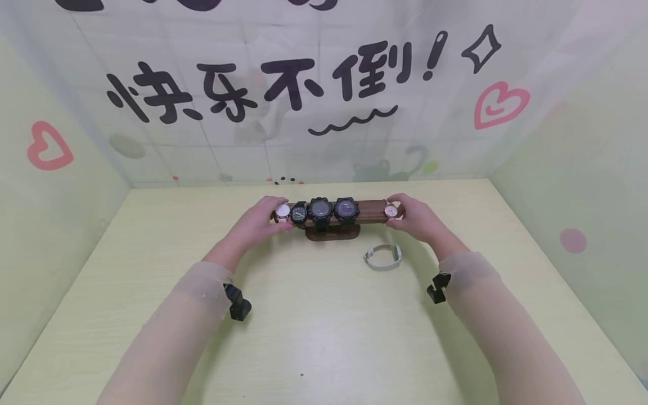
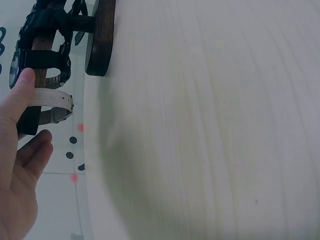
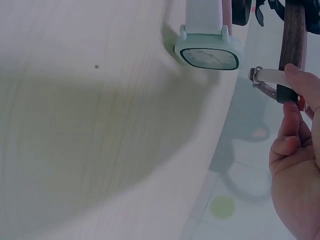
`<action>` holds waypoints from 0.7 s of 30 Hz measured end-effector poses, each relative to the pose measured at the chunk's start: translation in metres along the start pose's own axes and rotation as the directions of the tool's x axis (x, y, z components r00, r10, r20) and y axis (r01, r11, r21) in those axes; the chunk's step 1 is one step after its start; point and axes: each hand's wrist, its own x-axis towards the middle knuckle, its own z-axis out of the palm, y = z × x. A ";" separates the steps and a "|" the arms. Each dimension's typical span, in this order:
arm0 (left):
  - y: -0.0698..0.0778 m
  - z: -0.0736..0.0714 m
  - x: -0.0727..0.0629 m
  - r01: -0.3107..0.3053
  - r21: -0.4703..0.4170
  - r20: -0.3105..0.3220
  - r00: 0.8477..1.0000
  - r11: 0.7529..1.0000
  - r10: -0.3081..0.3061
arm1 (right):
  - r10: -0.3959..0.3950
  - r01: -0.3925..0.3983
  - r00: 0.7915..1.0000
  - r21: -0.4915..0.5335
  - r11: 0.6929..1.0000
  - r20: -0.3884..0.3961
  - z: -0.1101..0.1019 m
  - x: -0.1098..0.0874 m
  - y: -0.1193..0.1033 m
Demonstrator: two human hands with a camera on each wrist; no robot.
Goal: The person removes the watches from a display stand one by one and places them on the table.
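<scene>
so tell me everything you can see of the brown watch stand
The watch stand looks like dark brown wood, its grain showing in the right wrist view. A long bar lies level above a round-ended base, which rests on the table near the back. Five watches circle the bar: four from its left end to just past the middle, one at the right end. The left hand and right hand grip around its ends.

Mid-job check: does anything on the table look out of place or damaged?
One thing: a pale watch sits loose on the table, in front of the wooden stand that carries the other five watches. No spill or damage shows.
</scene>
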 end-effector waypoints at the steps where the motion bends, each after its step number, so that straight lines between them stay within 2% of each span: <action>1: 0.000 0.000 0.000 0.001 -0.002 0.000 1.000 1.000 -0.001 | 0.007 -0.007 1.000 0.004 1.000 0.000 0.000 0.000 0.000; 14: 0.002 0.001 -0.001 -0.002 -0.005 -0.002 1.000 1.000 0.002 | 0.031 -0.031 0.999 0.008 0.999 -0.009 0.001 -0.004 0.004; 21: 0.000 0.002 0.000 -0.002 -0.001 -0.019 1.000 1.000 0.002 | 0.018 -0.018 0.999 0.005 1.000 -0.027 0.000 -0.008 0.006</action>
